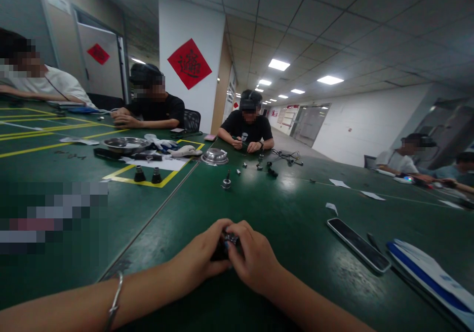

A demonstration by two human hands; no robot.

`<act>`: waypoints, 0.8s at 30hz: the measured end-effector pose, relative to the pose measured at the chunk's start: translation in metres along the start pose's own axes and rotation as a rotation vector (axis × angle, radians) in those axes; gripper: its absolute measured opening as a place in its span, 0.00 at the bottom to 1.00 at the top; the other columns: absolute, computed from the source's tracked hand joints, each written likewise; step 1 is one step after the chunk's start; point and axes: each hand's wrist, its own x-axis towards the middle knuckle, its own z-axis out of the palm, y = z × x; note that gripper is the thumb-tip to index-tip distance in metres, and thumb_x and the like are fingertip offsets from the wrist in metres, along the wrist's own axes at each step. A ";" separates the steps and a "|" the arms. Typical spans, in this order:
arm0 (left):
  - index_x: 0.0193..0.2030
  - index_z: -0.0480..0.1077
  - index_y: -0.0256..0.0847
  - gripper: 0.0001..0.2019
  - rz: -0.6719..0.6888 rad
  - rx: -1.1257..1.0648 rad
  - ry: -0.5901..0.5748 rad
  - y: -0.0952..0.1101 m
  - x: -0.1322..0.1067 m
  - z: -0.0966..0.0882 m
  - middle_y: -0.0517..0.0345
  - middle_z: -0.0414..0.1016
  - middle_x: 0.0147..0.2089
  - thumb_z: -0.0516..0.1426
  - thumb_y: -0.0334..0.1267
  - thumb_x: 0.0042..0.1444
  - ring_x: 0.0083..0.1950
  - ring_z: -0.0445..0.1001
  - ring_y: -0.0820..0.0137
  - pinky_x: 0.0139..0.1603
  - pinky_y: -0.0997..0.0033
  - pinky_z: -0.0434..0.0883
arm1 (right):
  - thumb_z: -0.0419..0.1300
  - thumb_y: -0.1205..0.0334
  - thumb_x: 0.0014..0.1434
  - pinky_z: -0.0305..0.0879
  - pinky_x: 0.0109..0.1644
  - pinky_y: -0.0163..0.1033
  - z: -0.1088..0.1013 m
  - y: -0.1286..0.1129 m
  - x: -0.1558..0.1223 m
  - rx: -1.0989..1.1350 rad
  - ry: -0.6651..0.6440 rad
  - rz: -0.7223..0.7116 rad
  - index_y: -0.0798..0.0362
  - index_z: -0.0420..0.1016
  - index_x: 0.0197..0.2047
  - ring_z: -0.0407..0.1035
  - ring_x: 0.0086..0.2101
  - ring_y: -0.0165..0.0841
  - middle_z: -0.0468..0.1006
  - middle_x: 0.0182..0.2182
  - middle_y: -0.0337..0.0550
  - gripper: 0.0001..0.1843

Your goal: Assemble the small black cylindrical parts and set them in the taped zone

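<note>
A small dark metallic part (231,238) is pinched between the left hand (206,251) and the right hand (256,259), over the surface (296,245) — being so small, it might be dropped if either grip were loosened.

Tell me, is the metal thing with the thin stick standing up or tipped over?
Standing up: the metal thing rests on its wide round end, with its thin stick pointing upward.
</note>
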 end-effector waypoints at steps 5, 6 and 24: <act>0.56 0.47 0.48 0.33 -0.016 -0.059 0.043 -0.005 0.001 0.002 0.54 0.67 0.49 0.60 0.33 0.47 0.49 0.70 0.63 0.48 0.62 0.68 | 0.47 0.67 0.60 0.62 0.35 0.35 -0.002 -0.001 0.001 -0.039 -0.006 0.008 0.54 0.65 0.40 0.66 0.33 0.32 0.70 0.34 0.43 0.07; 0.56 0.45 0.48 0.33 -0.011 -0.069 0.049 -0.006 0.002 0.003 0.54 0.67 0.48 0.60 0.32 0.47 0.47 0.71 0.64 0.46 0.63 0.68 | 0.48 0.67 0.60 0.61 0.34 0.35 -0.001 -0.001 0.001 -0.058 -0.015 -0.001 0.54 0.66 0.39 0.66 0.32 0.32 0.70 0.33 0.43 0.07; 0.58 0.46 0.47 0.33 -0.060 -0.363 -0.164 0.000 0.007 -0.010 0.57 0.72 0.45 0.58 0.29 0.49 0.45 0.74 0.66 0.43 0.66 0.70 | 0.51 0.64 0.60 0.62 0.36 0.36 -0.004 -0.004 0.000 -0.044 -0.169 0.019 0.53 0.63 0.50 0.68 0.35 0.33 0.71 0.40 0.43 0.15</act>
